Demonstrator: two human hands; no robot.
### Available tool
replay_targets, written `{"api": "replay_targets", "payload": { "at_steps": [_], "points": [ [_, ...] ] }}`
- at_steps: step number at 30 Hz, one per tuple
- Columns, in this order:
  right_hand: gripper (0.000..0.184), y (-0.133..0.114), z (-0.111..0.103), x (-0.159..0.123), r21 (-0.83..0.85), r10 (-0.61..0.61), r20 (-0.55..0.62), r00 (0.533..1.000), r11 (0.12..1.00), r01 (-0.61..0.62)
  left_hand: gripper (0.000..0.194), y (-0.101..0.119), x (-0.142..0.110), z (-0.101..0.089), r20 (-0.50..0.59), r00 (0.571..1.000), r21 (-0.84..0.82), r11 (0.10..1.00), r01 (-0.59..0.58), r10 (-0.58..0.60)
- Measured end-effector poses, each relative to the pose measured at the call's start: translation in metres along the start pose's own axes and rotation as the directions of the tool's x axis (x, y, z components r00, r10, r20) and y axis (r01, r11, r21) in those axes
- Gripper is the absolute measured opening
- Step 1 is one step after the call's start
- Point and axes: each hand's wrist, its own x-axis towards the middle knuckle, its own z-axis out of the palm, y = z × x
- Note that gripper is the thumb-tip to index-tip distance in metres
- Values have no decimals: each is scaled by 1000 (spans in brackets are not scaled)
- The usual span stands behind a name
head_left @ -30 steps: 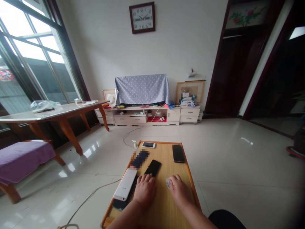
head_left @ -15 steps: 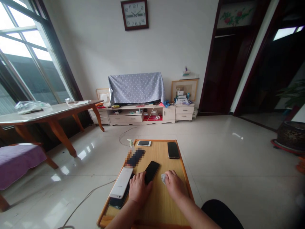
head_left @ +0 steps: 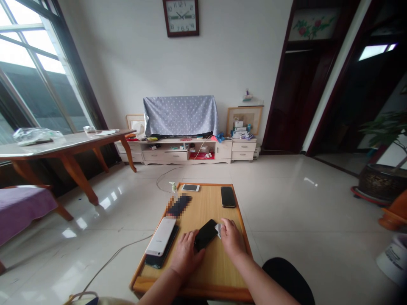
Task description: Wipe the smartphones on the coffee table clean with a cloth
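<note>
**Q:** L hand status?

**A:** Fingers spread, resting against lower end of black smartphone. Phone lay at an angle on wooden bench, between both hands.

**Q:** R hand?

**A:** Fingers pressed together on small white wipe, at phone's upper-right corner.

**Q:** Step in hand?

**A:** Judged as wiping the phone, not confirmed. Next move called for L hand to hold phone steady while wipe crossed its surface.
</note>
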Motion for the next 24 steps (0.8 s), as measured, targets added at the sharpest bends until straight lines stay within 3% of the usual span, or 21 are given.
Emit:
{"api": "replay_targets", "payload": {
  "at_steps": [6,10,13,19,24],
  "points": [
    [32,-8,-1,-5,-35,-58,25,998,998,59,63,-4,-12,1,-7,1000,22,1000,18,-18],
    [28,-11,1,-5,-57,-94,84,992,994,99,65,-3,-12,-4,5,994,68,992,111,-111],
    [30,-17,6,-1,-8,-89,25,996,996,89,64,-1,-11,-8,53,987,82,986,144,-149],
    [32,-31,12,2,113,-164,-56,985,979,169,63,0,-12,-10,80,992,117,989,89,-99],
    [34,-26,-1,-6,91,-86,-126,988,991,98,66,-3,-12,-6,65,992,148,984,96,-106]
  ]
}}
